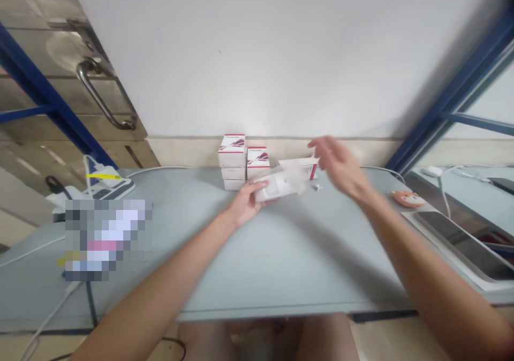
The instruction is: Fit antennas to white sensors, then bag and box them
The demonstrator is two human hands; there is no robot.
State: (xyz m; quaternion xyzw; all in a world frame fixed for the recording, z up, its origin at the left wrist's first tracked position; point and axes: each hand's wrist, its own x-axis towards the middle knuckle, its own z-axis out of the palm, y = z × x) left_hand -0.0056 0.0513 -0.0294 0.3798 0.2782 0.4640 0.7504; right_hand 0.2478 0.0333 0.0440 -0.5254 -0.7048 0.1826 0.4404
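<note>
My left hand [248, 202] is closed on a white item in clear plastic wrap [281, 185], held just above the grey table [257, 264]. Right behind that item lies a white box with a red end [300, 166]. My right hand [339, 165] hovers over this box, blurred by motion, with its fingers spread and nothing in them. Several white and red boxes [241, 161] are stacked against the wall just behind my left hand. A tiny pale object [317, 187] lies on the table under my right hand.
An orange and white object [407, 198] and a dark tablet on a white sheet [461, 240] lie at the right. A pixelated patch [106, 239] and a white device [105, 183] sit at the left, with cables nearby. A metal door with a handle [102, 98] stands far left.
</note>
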